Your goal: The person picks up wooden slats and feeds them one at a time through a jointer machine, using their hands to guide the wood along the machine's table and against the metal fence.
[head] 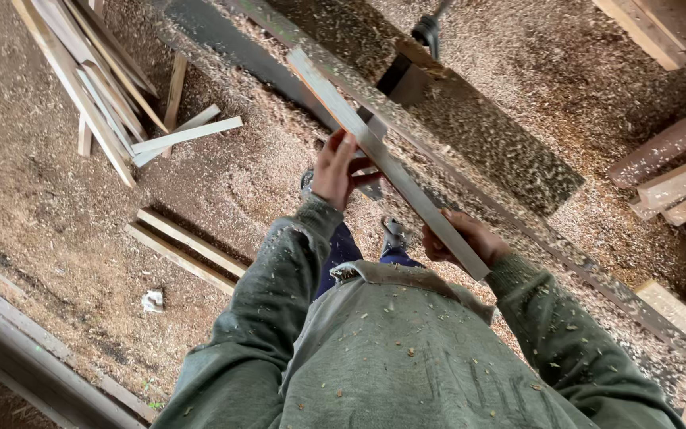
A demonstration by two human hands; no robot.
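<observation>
Gripping wooden slat (pixel 383 159), both hands

No packages, labels, signs or screens are visible anywhere in this view.

- Machine bed (pixel 486 151) blocks everything just beyond my slat (pixel 383 159).
- Open sawdust floor (pixel 65 230) on my left, up to the offcuts (pixel 97 87).
- Stacked timber (pixel 684 183) crowds my right.
</observation>
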